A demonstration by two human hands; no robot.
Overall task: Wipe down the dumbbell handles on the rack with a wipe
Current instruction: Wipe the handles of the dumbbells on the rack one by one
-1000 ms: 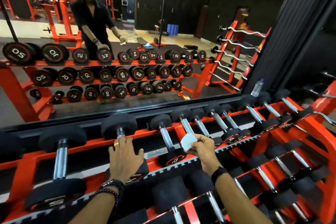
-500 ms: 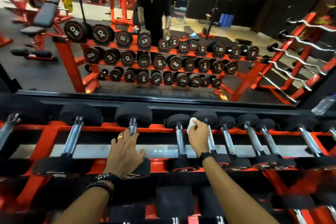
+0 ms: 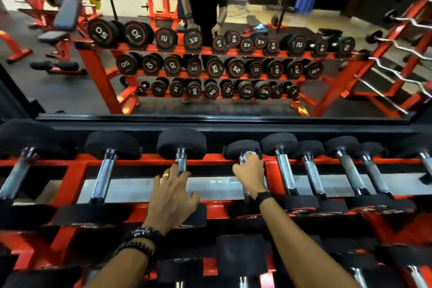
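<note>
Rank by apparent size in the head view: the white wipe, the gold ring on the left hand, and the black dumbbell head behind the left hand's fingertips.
1. Round black rubber dumbbell head, largest.
2. Crumpled white wipe, mostly hidden in the right hand's grip, so its size is unsure.
3. Gold ring, smallest.

dumbbells (image 3: 282,166) side by side on rack (image 3: 70,184), mirror (image 3: 70,91) behind
</note>
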